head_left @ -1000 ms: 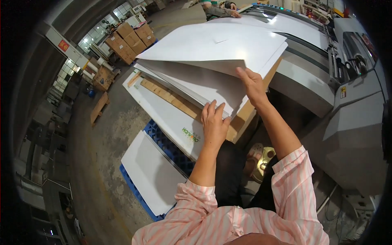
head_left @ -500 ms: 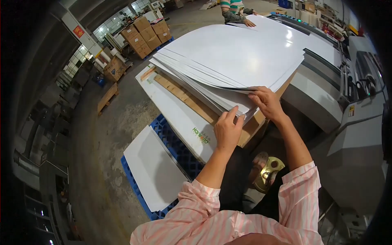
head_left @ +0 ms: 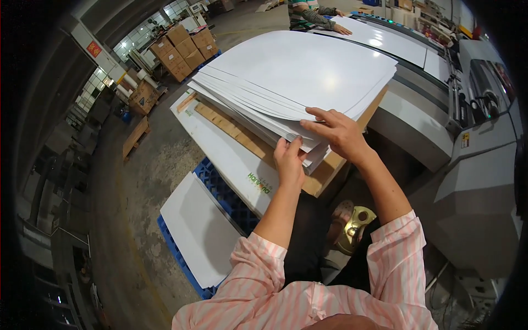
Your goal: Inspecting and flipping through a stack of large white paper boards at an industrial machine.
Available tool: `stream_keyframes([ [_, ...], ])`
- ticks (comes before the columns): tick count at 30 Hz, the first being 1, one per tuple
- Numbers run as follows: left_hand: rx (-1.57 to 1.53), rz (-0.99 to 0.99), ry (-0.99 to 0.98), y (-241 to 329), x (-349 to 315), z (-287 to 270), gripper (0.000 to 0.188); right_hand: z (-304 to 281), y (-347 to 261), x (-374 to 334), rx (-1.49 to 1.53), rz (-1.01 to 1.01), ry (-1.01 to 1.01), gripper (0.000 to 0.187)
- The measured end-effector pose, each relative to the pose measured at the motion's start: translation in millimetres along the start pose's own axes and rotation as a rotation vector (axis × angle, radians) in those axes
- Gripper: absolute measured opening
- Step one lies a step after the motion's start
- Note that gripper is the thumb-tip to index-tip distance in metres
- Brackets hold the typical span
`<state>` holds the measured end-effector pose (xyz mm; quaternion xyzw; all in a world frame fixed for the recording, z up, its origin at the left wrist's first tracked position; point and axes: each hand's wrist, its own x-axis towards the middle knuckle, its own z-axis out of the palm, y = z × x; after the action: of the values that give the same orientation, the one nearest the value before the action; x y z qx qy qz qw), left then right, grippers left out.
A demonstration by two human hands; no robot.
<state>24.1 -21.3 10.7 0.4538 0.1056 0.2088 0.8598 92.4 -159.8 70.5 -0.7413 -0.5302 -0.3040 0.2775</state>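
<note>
A stack of large, glossy white sheets [head_left: 308, 66] fills the area before me, its near corners fanned and slightly bent. My left hand [head_left: 290, 165] pinches the edges of several sheets at the near corner, thumb and fingertips closed on them. Just right of it, my right hand [head_left: 344, 137] reaches over the same corner. Its fingers are stretched out and apart against the top sheets; the palm side is hidden. Beneath the sheets are wooden strips [head_left: 234, 126] and a white printed board [head_left: 220, 148].
A blue plastic pallet [head_left: 170, 242] bearing white sheets [head_left: 198, 231] lies at lower left. A grey machine [head_left: 478, 192] stands close on the right. Across the stack, another person's hand [head_left: 342, 28] rests by sheets on the machine bed. Cardboard boxes [head_left: 179, 52] stand farther back.
Both hands have shifted left along the near corner. My right hand's fingers have spread from their hold on the lifted corner, which has come down. A sheet on the machine bed has moved right.
</note>
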Motion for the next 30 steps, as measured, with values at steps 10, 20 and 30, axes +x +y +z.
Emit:
stream_keyframes([
  [10, -0.065, 0.032, -0.062, 1, -2, 2, 0.019, -7, 13, -5, 0.122, 0.170, -0.185, 0.029],
  [20, -0.050, 0.087, -0.085, -3, 1, -2, 0.019, 1, -11, 1, 0.010, 0.288, -0.180, 0.033],
  [30, -0.043, 0.082, -0.042, -10, 1, -2, 0.009, 12, -18, 14, 0.036, 0.613, -0.195, 0.029],
])
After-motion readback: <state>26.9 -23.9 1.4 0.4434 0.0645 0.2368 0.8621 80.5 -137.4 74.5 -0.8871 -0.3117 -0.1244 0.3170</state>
